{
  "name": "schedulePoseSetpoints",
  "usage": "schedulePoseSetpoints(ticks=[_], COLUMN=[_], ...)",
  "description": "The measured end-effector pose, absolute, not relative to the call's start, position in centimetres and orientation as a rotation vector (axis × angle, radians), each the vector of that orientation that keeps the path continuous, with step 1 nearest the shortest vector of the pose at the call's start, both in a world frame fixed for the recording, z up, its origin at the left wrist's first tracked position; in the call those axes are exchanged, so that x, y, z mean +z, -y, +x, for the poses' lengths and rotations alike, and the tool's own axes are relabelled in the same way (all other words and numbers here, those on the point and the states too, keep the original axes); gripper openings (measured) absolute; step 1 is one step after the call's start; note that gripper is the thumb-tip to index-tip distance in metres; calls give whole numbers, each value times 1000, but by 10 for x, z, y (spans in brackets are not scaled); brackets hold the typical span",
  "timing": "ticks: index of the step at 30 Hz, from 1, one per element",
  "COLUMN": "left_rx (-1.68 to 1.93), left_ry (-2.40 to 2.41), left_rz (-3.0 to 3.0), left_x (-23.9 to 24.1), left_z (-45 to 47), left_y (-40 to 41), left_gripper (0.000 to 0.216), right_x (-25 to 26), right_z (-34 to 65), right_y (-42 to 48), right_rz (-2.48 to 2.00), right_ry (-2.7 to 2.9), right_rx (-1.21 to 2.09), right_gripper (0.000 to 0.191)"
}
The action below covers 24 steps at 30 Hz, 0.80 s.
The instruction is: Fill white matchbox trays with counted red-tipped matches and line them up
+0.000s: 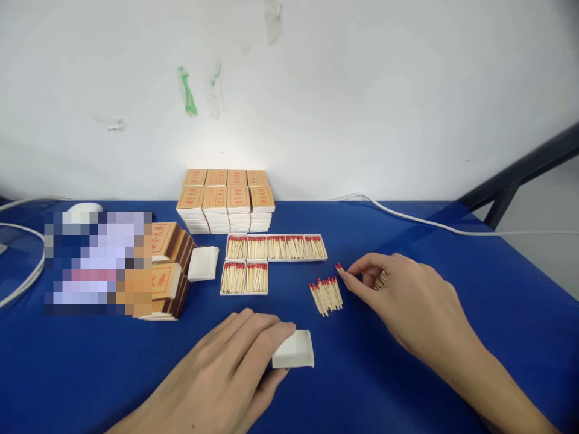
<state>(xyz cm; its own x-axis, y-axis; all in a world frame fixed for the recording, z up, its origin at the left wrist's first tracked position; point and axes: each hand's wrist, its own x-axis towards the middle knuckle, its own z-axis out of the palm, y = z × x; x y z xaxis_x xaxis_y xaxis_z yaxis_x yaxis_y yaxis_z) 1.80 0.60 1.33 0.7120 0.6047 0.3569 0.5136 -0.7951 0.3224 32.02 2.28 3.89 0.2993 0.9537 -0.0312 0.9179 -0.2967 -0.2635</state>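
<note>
My left hand [235, 355] grips a small white matchbox tray [301, 351] between thumb and fingers near the front of the table. Only the bare bottom shows inside it. My right hand [402, 295] pinches matches [339, 267] with red heads at its thumb and fingertip, and more match sticks are tucked in the curled fingers. How many it holds is hidden. Just left of it, a loose row of matches [326, 295] lies on the table, heads pointing away from me. Beyond, trays filled with matches [275, 248] stand in two rows, side by side.
Stacked orange-topped matchboxes [226, 199] stand by the wall. More matchbox covers [165, 271] are piled at left, beside a white tray piece [202, 264]. A blurred-out patch [94, 265] and a white rounded object [84, 212] lie farther left. A white cable [407, 218] runs along the back.
</note>
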Motion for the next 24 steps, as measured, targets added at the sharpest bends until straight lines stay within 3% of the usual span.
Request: schedulePoseSetpoints(ticks=[10, 24], left_rx=[666, 681], left_ry=[-919, -905], left_rz=[2763, 2740], left_x=[18, 15], left_z=[20, 19], left_y=[-6, -6], left_gripper=[30, 30], right_x=[37, 37], right_z=[322, 326], right_y=[-12, -10], right_rz=[-2269, -2235], right_ry=[1727, 1711], right_rx=[370, 441], right_gripper=[27, 35])
